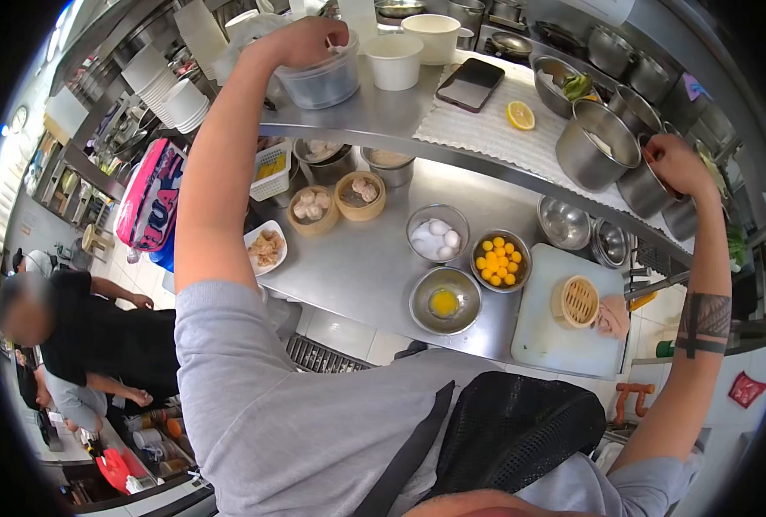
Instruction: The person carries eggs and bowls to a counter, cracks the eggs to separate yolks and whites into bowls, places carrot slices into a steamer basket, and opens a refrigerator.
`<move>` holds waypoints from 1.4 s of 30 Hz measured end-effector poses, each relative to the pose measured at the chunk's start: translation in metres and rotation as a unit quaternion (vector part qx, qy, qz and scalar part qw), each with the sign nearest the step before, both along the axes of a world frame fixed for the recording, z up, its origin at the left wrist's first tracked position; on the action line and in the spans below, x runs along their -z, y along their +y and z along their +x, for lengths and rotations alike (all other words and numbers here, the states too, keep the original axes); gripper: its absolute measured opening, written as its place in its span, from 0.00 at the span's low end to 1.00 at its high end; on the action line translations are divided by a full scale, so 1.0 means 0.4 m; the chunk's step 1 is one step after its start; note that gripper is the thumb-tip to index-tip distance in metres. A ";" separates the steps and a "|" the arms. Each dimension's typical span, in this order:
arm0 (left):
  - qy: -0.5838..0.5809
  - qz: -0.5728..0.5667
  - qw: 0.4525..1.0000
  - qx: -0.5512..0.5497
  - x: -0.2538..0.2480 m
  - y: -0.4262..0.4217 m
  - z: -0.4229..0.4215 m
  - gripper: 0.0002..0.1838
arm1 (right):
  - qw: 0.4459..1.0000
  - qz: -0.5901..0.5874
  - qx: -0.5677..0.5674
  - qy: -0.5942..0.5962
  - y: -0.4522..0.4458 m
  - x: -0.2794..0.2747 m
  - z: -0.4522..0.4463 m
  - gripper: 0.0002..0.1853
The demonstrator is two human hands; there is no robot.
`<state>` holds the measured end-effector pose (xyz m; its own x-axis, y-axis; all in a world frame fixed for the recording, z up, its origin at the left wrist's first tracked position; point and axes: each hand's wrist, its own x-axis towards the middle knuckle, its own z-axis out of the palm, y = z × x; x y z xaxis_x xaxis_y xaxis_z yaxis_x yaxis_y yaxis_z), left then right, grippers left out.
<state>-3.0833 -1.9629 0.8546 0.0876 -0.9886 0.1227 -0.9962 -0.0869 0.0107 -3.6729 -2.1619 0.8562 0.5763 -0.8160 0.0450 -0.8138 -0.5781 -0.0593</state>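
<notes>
My left hand [312,41] is over a clear plastic tub [318,82] on the raised shelf, fingers curled together; what they hold, if anything, I cannot make out. At the right end of the shelf, my right hand [678,164] reaches into a metal pot [644,191], its fingertips hidden by the rim. Below on the steel counter stand a metal bowl [427,320] with yellow egg in it, a bowl of several egg yolks [499,260], and a clear bowl [413,222] holding white, egg-shaped pieces.
The shelf carries white tubs [394,65], a phone [470,84], a half lemon [521,115] and another metal pot [594,159]. Bamboo steamers [312,226] and a cutting board [542,332] with a pink cloth [612,317] sit below. A person [112,332] stands at left.
</notes>
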 end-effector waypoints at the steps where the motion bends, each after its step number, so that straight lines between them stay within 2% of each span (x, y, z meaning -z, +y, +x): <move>1: 0.003 -0.031 0.998 0.057 -0.001 0.003 -0.004 0.20 | 1.000 -0.005 0.008 0.001 0.002 -0.001 0.003 0.13; 2: 0.005 -0.060 0.992 0.113 0.000 0.001 -0.003 0.18 | 1.000 -0.009 0.017 0.001 0.007 -0.002 0.004 0.13; 3: 0.005 -0.058 0.992 0.115 0.003 -0.006 0.013 0.18 | 1.000 -0.006 0.019 0.000 0.016 -0.005 0.005 0.13; 5: -0.157 -0.114 0.962 0.194 0.001 -0.013 0.029 0.14 | 1.000 0.001 0.030 -0.008 0.028 -0.006 0.001 0.13; 6: -0.156 -0.111 0.962 0.196 0.002 -0.018 0.019 0.14 | 0.999 0.005 0.034 -0.012 0.029 -0.003 -0.003 0.13; 8: -0.273 -0.040 0.961 0.009 -0.001 -0.037 -0.005 0.26 | 1.000 -0.006 0.000 -0.022 0.017 0.002 -0.013 0.12; 9: -0.275 -0.039 0.960 0.015 0.004 -0.049 0.002 0.26 | 0.998 0.048 0.037 -0.035 0.020 -0.009 -0.011 0.11; 11: -0.226 -0.062 0.971 0.054 0.020 -0.059 0.028 0.09 | 0.997 0.062 0.030 -0.028 0.013 -0.017 -0.013 0.11; 12: -0.229 -0.060 0.970 0.062 0.006 -0.057 0.022 0.09 | 0.997 0.075 0.019 -0.018 0.002 -0.016 -0.015 0.11; 13: -0.241 0.029 0.968 0.062 -0.012 -0.061 0.014 0.09 | 0.997 0.055 -0.021 -0.041 -0.018 0.001 -0.026 0.12; 14: -0.253 0.119 0.958 0.068 -0.021 -0.074 0.002 0.11 | 0.994 0.095 -0.010 -0.057 -0.025 0.004 -0.021 0.12; 16: -0.239 0.149 0.953 0.115 -0.019 -0.109 0.049 0.17 | 0.990 0.128 -0.043 -0.032 -0.066 0.021 -0.021 0.14; 17: -0.270 0.162 0.943 0.111 -0.008 -0.122 0.061 0.21 | 0.995 0.090 -0.033 -0.015 -0.057 0.025 -0.012 0.13; 18: -0.267 0.170 0.939 0.131 0.001 -0.140 0.086 0.32 | 0.955 -0.170 -0.240 -0.039 -0.154 0.099 -0.065 0.11; 19: -0.248 0.195 0.939 0.137 0.001 -0.145 0.075 0.32 | 0.991 0.019 0.016 0.129 0.038 -0.035 0.033 0.20; 20: -0.229 0.222 0.938 0.137 0.000 -0.141 0.067 0.32 | 0.993 -0.036 -0.027 0.112 0.009 -0.012 0.010 0.18; 22: -0.207 0.219 0.944 0.132 -0.004 -0.131 0.061 0.27 | 0.993 -0.038 0.028 0.106 0.031 -0.033 0.004 0.18; 26: -0.186 0.189 0.958 0.111 -0.012 -0.116 0.066 0.24 | 0.996 -0.081 0.003 0.038 -0.002 -0.034 -0.039 0.18; 28: -0.137 0.151 0.978 0.051 -0.018 -0.093 0.046 0.21 | 0.995 -0.095 0.005 -0.010 -0.038 -0.030 -0.069 0.17; 30: -0.117 0.139 0.983 0.020 -0.028 -0.079 0.021 0.19 | 0.997 -0.073 0.031 -0.006 0.014 -0.057 -0.071 0.18; 31: -0.097 0.126 0.987 -0.014 -0.034 -0.072 0.008 0.18 | 0.995 -0.081 0.016 -0.050 0.012 -0.051 -0.083 0.19; 32: -0.097 0.124 0.987 -0.012 -0.026 -0.069 0.018 0.18 | 0.991 -0.091 0.000 -0.093 0.025 -0.056 -0.083 0.20; 34: -0.079 -0.023 0.996 0.035 -0.008 -0.060 0.039 0.15 | 0.989 -0.052 0.029 -0.138 0.057 -0.061 -0.085 0.19; 36: -0.077 -0.027 0.997 0.018 -0.008 -0.049 0.019 0.13 | 0.982 -0.012 0.054 -0.183 0.069 -0.065 -0.088 0.19; 38: -0.076 -0.030 0.997 0.003 -0.013 -0.046 0.006 0.12 | 0.943 0.087 0.038 -0.319 0.069 -0.048 -0.103 0.15; 41: -0.090 -0.032 0.995 0.012 -0.007 -0.044 0.004 0.10 | 0.940 0.081 0.031 -0.330 0.072 -0.037 -0.124 0.13; 42: -0.110 -0.096 0.988 0.039 0.002 -0.039 0.008 0.10 | 0.943 0.056 0.028 -0.328 0.068 -0.029 -0.127 0.13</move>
